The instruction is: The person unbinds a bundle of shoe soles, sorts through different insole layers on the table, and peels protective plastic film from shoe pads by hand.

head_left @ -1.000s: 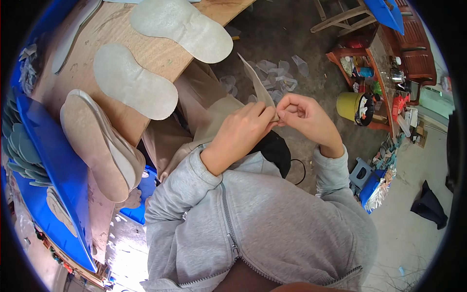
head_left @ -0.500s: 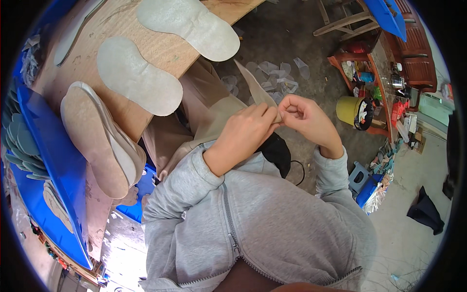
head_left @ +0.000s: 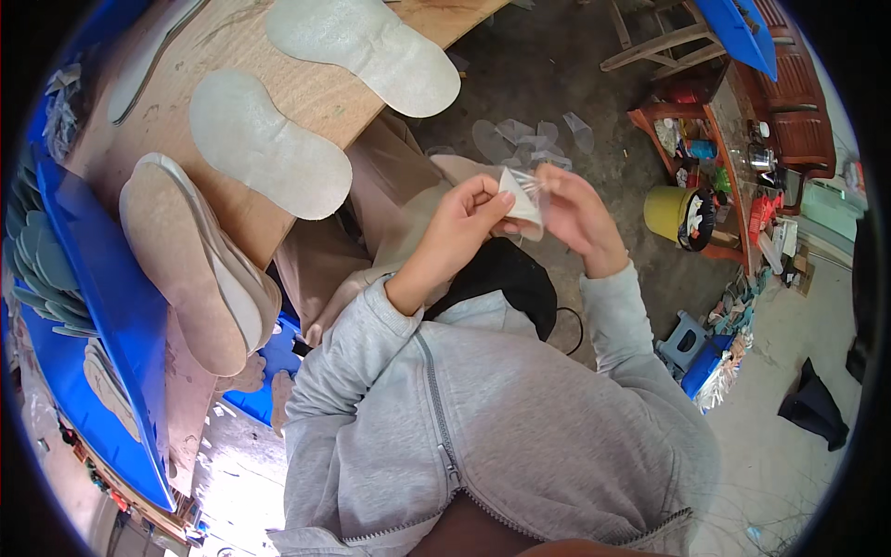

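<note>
An insole [head_left: 522, 208] held up to the right of the wooden table [head_left: 160, 116].
The left hand [head_left: 461, 221] grips it, its white end toward the right; the right hand [head_left: 577, 215] pinches what seems to be clear film [head_left: 533, 185] there, though blur hides the exact contact. Pale insoles [head_left: 269, 144] lie farther left.

The counter [head_left: 278, 56] is pale tan with darker wood grain; the insoles [head_left: 269, 144] on it are plain greyish white. The stack [head_left: 181, 269] at its edge shows beige over white. Left of the counter, the bin [head_left: 104, 306] is bright blue. Right of the counter, the held insole [head_left: 516, 200] is white and beige, its film [head_left: 532, 185] colourless; the bucket [head_left: 668, 212] is yellow. The sweatshirt [head_left: 520, 399] is heathered grey.
</note>
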Available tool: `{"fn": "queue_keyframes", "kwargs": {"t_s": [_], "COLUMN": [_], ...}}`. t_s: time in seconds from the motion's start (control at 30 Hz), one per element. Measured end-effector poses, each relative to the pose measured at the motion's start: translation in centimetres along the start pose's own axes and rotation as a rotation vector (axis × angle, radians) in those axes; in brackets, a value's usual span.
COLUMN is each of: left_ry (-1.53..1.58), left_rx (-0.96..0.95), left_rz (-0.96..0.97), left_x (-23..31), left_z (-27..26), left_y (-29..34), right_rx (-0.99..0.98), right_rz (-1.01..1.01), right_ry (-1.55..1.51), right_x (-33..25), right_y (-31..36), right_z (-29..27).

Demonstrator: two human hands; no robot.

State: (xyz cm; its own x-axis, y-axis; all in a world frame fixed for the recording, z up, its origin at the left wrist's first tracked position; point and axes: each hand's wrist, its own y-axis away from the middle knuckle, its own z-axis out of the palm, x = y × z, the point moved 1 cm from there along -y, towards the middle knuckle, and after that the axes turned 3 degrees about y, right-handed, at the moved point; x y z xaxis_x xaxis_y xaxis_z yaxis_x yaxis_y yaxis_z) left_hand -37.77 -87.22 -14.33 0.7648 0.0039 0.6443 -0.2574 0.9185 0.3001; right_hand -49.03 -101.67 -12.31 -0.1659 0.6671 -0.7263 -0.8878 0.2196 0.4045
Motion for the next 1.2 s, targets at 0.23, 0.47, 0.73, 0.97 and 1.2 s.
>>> {"fn": "queue_keyframes", "kwargs": {"t_s": [0.23,0.47,0.73,0.97,1.2], "left_ry": [-0.183,-0.091,-0.127,-0.054,0.069], "left_rx": [0.093,0.129,0.019,-0.001,-0.001], "left_rz": [0.101,0.078,-0.031,-0.237,-0.252], "left_x": [-1.3,-2.2,-3.3,-2.8,1.7], "left_z": [0.1,-0.7,-0.4,-1.3,-3.5], "left_y": [-0.8,-1.4,-1.8,-0.2,5.1], "right_rx": [0.161,0.452,0.482,0.683,1.18], "right_rz": [-0.024,-0.236,-0.479,-0.109,0.807], "right_ry": [0.457,0.258,1.131,0.896,1.844], "right_x": [1.6,3.0,4.3,3.6,-8.0], "right_y": [0.8,0.3,-1.0,-2.9,9.8], "right_z": [0.4,0.8,0.5,-20.8,-47.0]}}
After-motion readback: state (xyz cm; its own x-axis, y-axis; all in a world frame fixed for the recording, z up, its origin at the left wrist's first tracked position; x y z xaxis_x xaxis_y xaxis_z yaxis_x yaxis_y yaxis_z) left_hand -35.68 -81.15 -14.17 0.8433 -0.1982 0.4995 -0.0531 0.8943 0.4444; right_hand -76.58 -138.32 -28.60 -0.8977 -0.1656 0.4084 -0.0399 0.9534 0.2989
